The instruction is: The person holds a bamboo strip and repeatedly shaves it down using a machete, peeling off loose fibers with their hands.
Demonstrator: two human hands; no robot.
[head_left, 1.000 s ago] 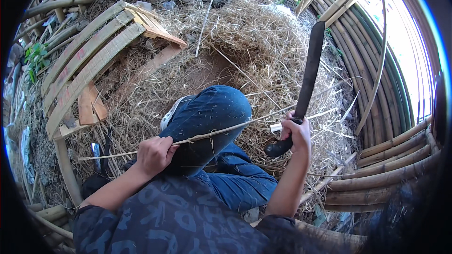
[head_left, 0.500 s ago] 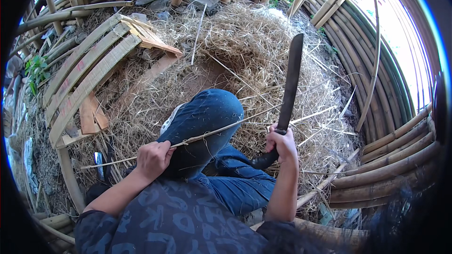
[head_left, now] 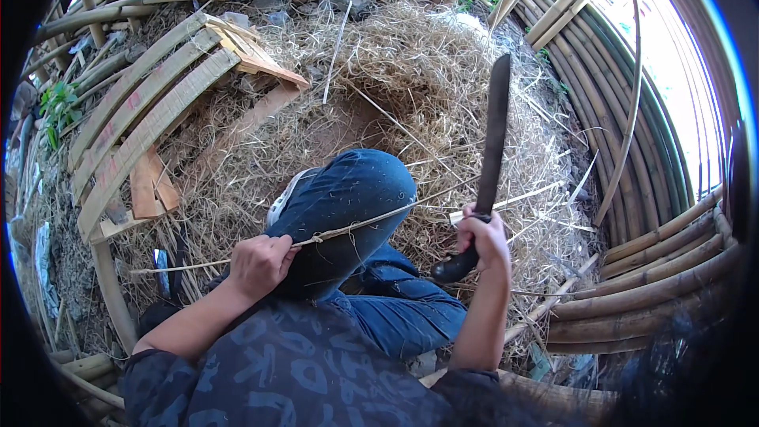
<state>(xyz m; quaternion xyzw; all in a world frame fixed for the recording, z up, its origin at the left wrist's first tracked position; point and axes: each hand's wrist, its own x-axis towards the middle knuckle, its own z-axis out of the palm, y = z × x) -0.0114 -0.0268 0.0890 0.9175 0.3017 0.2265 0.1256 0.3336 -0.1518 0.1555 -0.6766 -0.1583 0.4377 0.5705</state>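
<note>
My right hand [head_left: 484, 239] grips the dark handle of a long machete [head_left: 495, 133], whose blade points up and away over the straw. My left hand [head_left: 258, 264] is closed on a thin bamboo strip [head_left: 360, 226] that runs across my raised knee in blue jeans [head_left: 348, 198] toward the machete. The strip's far end reaches the blade near my right hand. Its near end sticks out to the left past my fist.
A heap of dry straw and shavings [head_left: 411, 71] covers the ground ahead. Curved split bamboo slats [head_left: 134, 122] lie at the left, with flat wooden pieces [head_left: 150, 186] beside them. Stacked bamboo poles [head_left: 672, 245] ring the right side and the back.
The machete has swung left and stands more upright, and my right hand has come closer to my knee. My left hand still holds the strip in the same place.
</note>
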